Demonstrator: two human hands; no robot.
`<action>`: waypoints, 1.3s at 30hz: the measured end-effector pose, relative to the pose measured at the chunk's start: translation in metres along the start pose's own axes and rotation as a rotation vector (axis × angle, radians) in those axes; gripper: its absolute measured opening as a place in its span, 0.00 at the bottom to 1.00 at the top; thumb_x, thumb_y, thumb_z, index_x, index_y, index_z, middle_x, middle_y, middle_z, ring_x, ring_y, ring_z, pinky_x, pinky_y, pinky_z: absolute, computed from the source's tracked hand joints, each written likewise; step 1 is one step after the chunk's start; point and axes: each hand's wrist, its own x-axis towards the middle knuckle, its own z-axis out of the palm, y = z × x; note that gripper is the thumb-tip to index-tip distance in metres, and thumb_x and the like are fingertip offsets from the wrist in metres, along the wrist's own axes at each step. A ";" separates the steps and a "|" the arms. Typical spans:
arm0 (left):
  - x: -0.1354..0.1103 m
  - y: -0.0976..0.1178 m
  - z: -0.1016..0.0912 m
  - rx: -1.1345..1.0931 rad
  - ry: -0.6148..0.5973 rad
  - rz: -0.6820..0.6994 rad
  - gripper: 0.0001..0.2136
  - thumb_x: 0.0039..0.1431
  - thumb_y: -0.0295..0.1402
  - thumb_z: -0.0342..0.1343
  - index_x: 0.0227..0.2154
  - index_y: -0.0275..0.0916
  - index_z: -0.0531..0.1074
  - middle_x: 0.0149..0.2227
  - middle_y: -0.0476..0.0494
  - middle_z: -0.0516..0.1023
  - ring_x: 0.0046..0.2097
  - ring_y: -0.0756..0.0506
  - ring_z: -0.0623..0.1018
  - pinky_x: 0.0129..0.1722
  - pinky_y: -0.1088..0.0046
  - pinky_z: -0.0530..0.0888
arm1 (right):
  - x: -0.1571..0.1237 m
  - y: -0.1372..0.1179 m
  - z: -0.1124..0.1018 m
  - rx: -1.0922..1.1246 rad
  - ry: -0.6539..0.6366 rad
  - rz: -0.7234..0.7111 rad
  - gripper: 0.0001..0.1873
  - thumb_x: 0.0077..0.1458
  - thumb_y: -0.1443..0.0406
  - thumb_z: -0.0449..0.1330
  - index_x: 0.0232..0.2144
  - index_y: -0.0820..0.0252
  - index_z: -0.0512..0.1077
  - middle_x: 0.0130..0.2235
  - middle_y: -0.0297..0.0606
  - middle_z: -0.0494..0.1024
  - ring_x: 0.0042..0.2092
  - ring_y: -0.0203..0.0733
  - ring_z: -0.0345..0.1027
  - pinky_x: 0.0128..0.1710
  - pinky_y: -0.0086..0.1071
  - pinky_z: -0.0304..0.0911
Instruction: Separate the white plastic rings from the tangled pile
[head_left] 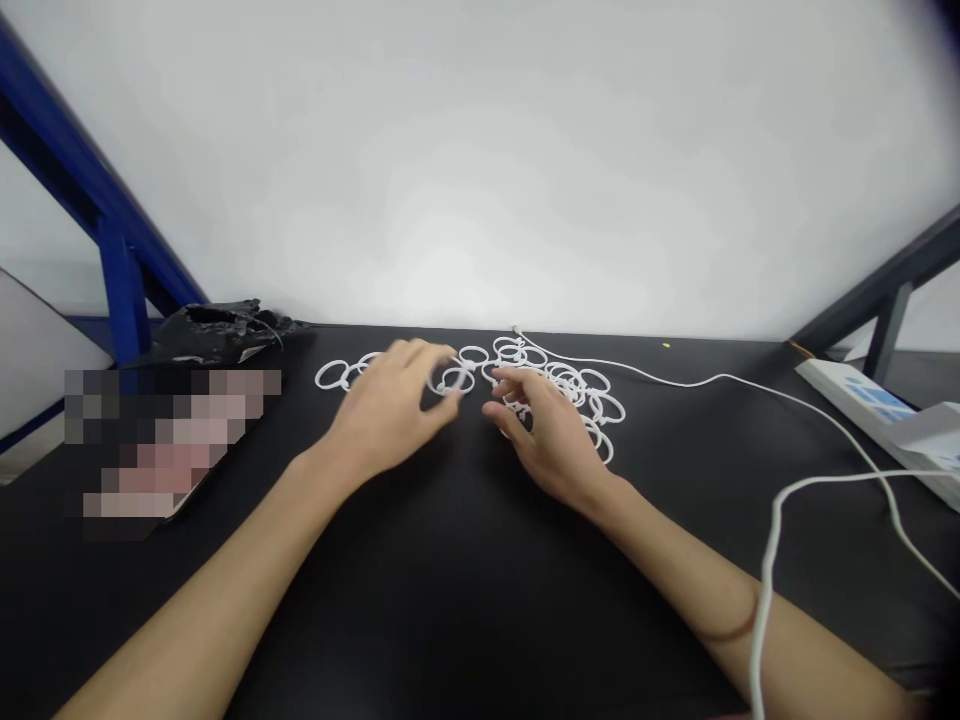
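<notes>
My left hand is curved, its thumb and fingers around a thin white ring that looks smeared by motion. Several similar rings, each with a small knot-like bump, lie partly behind this hand, one of them a ring at its left. Over the near left side of a loose heap of white rings is my right hand. Its thumb and fingers are apart, with nothing clearly gripped. Some rings are hidden behind its fingers.
A white cable runs along the back of the black table and loops at the right, in front of my right forearm. At right sits a white box. Crumpled black plastic and a blurred-out flat object are at left.
</notes>
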 end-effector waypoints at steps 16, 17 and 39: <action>0.003 -0.030 0.030 0.207 -0.126 0.114 0.14 0.65 0.27 0.46 0.45 0.42 0.76 0.58 0.40 0.70 0.58 0.34 0.62 0.54 0.52 0.64 | -0.002 0.000 0.003 -0.243 -0.069 -0.121 0.10 0.62 0.64 0.57 0.43 0.62 0.73 0.42 0.44 0.75 0.46 0.49 0.62 0.50 0.43 0.64; 0.004 -0.029 0.030 0.175 -0.105 0.127 0.12 0.66 0.30 0.47 0.41 0.41 0.77 0.55 0.40 0.72 0.56 0.35 0.63 0.54 0.52 0.65 | -0.002 -0.001 0.003 -0.244 -0.067 -0.123 0.10 0.62 0.64 0.57 0.43 0.61 0.73 0.41 0.44 0.75 0.46 0.49 0.62 0.50 0.43 0.64; -0.007 0.020 0.003 -0.356 -0.230 0.093 0.14 0.61 0.45 0.54 0.45 0.45 0.72 0.42 0.48 0.77 0.47 0.43 0.72 0.47 0.62 0.71 | -0.003 -0.008 -0.005 0.153 0.026 -0.059 0.07 0.61 0.69 0.56 0.31 0.55 0.72 0.34 0.32 0.78 0.35 0.35 0.71 0.36 0.29 0.64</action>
